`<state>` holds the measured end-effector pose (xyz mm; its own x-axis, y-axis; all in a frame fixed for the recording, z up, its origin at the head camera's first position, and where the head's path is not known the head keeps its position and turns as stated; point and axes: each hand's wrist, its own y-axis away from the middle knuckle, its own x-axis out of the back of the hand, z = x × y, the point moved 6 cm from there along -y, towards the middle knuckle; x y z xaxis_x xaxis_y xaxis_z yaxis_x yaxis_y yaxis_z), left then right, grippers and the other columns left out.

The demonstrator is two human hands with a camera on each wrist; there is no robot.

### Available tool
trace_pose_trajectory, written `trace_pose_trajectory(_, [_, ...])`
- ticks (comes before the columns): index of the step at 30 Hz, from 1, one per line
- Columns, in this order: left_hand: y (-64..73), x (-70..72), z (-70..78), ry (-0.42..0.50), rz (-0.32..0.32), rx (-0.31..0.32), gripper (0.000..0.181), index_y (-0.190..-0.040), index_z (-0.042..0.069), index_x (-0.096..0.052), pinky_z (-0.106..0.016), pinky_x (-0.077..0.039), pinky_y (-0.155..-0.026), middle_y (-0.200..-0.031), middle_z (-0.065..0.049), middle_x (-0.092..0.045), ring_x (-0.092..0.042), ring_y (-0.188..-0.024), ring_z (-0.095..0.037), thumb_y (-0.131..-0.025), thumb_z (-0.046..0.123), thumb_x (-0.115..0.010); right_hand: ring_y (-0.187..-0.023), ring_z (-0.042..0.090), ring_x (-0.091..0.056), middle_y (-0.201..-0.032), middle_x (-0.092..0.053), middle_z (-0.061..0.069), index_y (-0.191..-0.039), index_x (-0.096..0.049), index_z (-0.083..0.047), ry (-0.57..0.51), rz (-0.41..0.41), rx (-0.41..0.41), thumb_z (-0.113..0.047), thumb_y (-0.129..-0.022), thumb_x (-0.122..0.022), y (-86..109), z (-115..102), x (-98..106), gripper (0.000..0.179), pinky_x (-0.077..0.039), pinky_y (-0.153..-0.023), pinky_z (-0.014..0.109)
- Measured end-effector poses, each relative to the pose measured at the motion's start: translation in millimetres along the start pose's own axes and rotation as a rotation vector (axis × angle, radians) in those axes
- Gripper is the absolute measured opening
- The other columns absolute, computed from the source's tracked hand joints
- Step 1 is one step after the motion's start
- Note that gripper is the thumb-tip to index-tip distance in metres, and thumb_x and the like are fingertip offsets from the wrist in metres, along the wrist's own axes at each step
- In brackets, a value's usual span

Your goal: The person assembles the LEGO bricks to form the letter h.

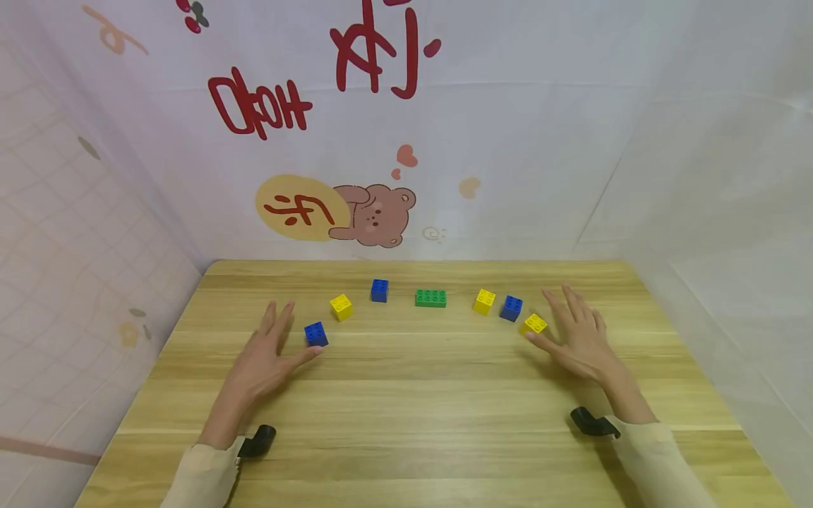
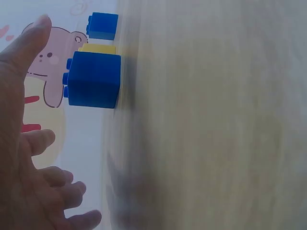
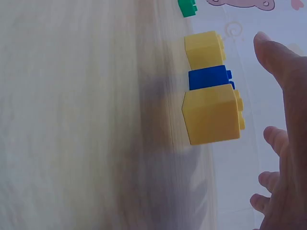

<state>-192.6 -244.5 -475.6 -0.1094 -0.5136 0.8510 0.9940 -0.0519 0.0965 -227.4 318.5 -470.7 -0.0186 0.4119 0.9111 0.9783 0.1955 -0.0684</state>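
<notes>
My left hand (image 1: 267, 356) hovers over the table with fingers spread, close beside a blue building block (image 1: 315, 334). In the left wrist view that blue block (image 2: 94, 80) stands apart from the thumb, nothing held. At the other side my right hand (image 1: 576, 337) is likewise spread, its thumb near a yellow block (image 1: 534, 324). The right wrist view shows a gap between the thumb and this yellow block (image 3: 212, 115). Between the hands, an arc holds a yellow block (image 1: 341, 307), a blue block (image 1: 380, 290), a flat green brick (image 1: 430, 298), another yellow block (image 1: 485, 301) and a blue block (image 1: 511, 308).
A wooden table (image 1: 406, 423) carries all the blocks. White printed cloth (image 1: 533, 127) with a bear and red characters stands behind it, and more cloth flanks both sides. Black wrist mounts (image 1: 258, 442) stick out from the cream sleeves (image 1: 206, 474).
</notes>
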Motion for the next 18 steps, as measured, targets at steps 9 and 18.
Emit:
trace_pose_trajectory(9, [-3.2,-3.6,2.2,0.110,0.025,-0.003,0.113,-0.167,0.025,-0.006,-0.080,-0.020,-0.116,-0.174,-0.015,-0.001,-0.015,-0.154,-0.054,-0.085,0.076,-0.064,-0.151,0.061,-0.008,-0.173,0.002,0.018,-0.166,-0.015,-0.025,-0.091,-0.005,0.006,-0.056,-0.097,-0.063,-3.5,-4.5,-6.8,0.090,-0.005,-0.114,0.084])
trace_pose_trajectory(18, [-4.9,-8.7,4.3,0.227,0.089,-0.031,0.107,-0.166,0.022,-0.017,-0.070,-0.030,-0.120,-0.165,-0.021,-0.034,-0.030,-0.151,-0.048,-0.086,0.068,-0.070,-0.151,0.060,-0.015,-0.171,-0.010,0.025,-0.165,-0.020,-0.018,-0.170,0.007,0.023,-0.049,-0.098,-0.065,-5.1,-7.4,-15.7,0.087,-0.016,-0.108,0.089])
